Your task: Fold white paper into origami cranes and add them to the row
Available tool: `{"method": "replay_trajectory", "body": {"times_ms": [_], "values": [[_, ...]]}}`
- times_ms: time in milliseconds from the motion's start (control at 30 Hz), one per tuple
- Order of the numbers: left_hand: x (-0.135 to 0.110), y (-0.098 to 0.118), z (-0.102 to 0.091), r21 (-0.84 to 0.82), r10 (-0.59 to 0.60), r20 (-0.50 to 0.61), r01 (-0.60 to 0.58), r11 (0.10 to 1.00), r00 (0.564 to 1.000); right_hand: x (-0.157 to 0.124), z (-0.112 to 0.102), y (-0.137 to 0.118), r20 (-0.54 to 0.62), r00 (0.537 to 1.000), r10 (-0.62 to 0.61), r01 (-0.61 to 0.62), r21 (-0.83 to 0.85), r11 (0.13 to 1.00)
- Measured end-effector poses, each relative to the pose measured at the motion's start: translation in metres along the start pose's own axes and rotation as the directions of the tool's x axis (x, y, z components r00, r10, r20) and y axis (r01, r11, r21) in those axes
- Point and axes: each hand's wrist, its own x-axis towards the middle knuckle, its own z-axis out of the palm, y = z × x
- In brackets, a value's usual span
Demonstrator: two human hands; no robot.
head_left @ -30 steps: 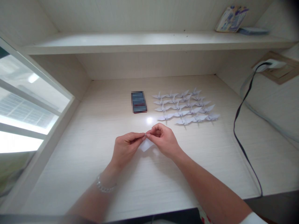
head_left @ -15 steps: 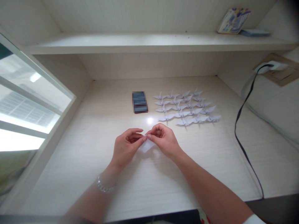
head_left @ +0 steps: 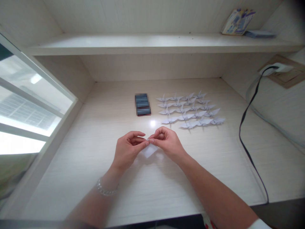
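Observation:
A small piece of folded white paper (head_left: 149, 150) is pinched at its far corner between both of my hands, its lower point facing me. My left hand (head_left: 130, 147) grips it with thumb and finger, the index finger stretched out above. From the other side, my right hand (head_left: 165, 140) pinches the same corner, its fingers curled in. The fingertips of the two hands meet there and hide the fold. Beyond them, several white paper cranes (head_left: 188, 109) stand in rows on the pale desk (head_left: 107, 111).
A dark blurred-out rectangular object (head_left: 143, 105) lies left of the cranes. On the right a black cable (head_left: 241, 122) runs from a plug in the wall socket (head_left: 283, 68) to the desk's front edge. Above is a shelf (head_left: 143, 41) with a small box (head_left: 238, 22). A window (head_left: 28, 98) is at left.
Both hands stay almost in place, still pinching the paper. The paper's lower point shows slightly lower, and my left wrist has shifted a little to the left.

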Motion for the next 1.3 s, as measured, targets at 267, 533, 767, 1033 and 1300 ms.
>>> {"method": "replay_trajectory", "body": {"times_ms": [267, 533, 767, 1033, 1300], "values": [[0.0005, -0.0004, -0.0011, -0.007, 0.011, 0.026, -0.011, 1.000, 1.000, 0.0000, -0.0015, -0.0007, 0.038, 0.998, 0.051, -0.055, 0.106, 0.993], [0.0005, -0.0024, -0.0024, -0.019, -0.002, 0.056, 0.003, 1.000, 0.998, 0.0004, -0.0046, 0.0023, 0.078, 0.992, 0.100, -0.113, 0.181, 0.977], [0.0033, -0.0038, -0.0032, -0.040, -0.038, 0.051, 0.040, 0.998, 0.998, 0.0012, -0.0018, 0.0016, 0.061, 0.992, 0.108, -0.117, 0.176, 0.978], [0.0038, -0.0055, -0.0036, -0.045, -0.065, 0.039, 0.067, 0.997, 0.997, 0.0001, 0.0015, -0.0010, 0.026, 0.994, 0.103, -0.105, 0.116, 0.988], [0.0041, -0.0085, -0.0021, -0.022, -0.058, 0.032, 0.059, 0.998, 0.998, 0.0010, 0.0023, 0.0055, -0.017, 1.000, 0.019, -0.019, 0.009, 1.000]]}}
